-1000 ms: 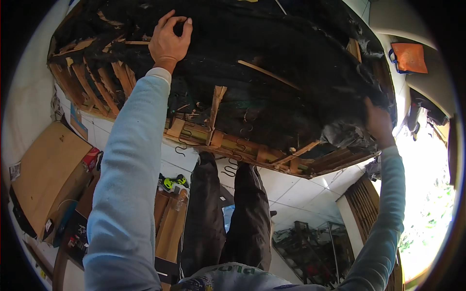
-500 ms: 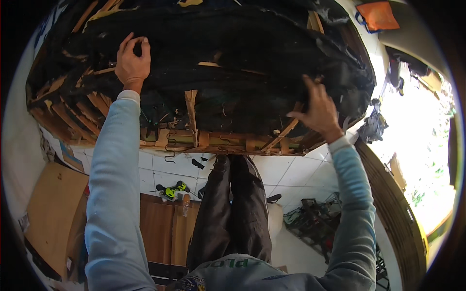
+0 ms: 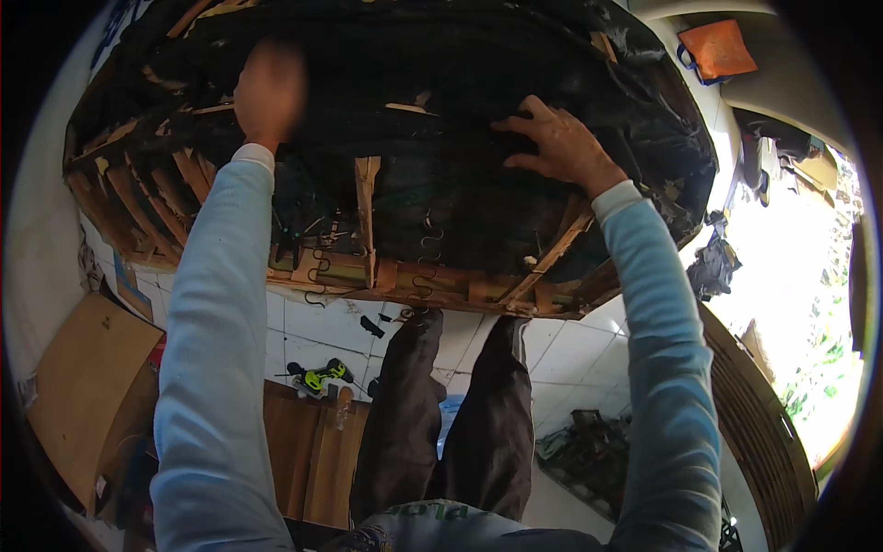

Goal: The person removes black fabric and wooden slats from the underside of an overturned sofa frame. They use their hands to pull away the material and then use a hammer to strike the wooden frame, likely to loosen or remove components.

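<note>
Fingers [image 3: 536, 109] spread and slightly bent, the right hand [image 3: 568, 147] is over the black cloth [image 3: 386, 64], its thumb apart from the rest and nothing visible between; whether it touches the cloth, I cannot tell. The left hand [image 3: 269, 92] is blurred over the cloth farther left, so how its fingers stand cannot be told. The cloth lies across the wooden frame [image 3: 441, 282] in front of the person, filling most of the upper view. Slats [image 3: 170, 198] show at the left end, a post [image 3: 366, 212] near the middle, and wavy springs [image 3: 430, 237] by the near rail. Nearer the person, a green and black drill [image 3: 324, 375] lies beside brown boards [image 3: 292, 442], above the dark trousers' left side, on tiled floor [image 3: 575, 354]. A tan panel [image 3: 87, 386] leans at far left; an orange bag [image 3: 717, 50] is at upper right. Green lettering [image 3: 432, 510] crosses the grey shirt [image 3: 478, 527] at the lower edge, upside down and partly folded.
</note>
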Action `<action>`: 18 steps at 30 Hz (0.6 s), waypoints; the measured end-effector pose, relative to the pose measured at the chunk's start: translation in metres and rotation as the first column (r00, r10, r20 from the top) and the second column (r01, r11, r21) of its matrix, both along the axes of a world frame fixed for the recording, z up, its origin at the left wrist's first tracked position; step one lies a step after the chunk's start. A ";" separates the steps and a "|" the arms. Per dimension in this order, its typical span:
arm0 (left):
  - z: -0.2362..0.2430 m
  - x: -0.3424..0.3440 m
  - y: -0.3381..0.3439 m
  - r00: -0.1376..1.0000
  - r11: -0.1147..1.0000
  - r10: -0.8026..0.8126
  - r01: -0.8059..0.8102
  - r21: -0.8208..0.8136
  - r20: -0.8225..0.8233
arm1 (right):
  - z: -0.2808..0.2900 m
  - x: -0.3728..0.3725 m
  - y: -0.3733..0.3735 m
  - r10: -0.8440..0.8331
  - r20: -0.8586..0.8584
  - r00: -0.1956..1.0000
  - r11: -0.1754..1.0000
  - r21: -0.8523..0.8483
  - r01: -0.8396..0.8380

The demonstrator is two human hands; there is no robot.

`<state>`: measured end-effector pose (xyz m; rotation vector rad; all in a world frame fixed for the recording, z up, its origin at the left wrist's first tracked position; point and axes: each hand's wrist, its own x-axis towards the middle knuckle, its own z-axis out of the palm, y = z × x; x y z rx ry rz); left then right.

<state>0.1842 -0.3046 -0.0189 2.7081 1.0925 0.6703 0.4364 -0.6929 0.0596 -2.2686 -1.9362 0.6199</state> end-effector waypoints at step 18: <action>0.004 0.130 -0.219 0.992 0.992 0.108 -0.103 -0.068 0.072 | -0.043 0.023 0.024 -0.228 -0.318 0.920 0.974 -0.069 0.218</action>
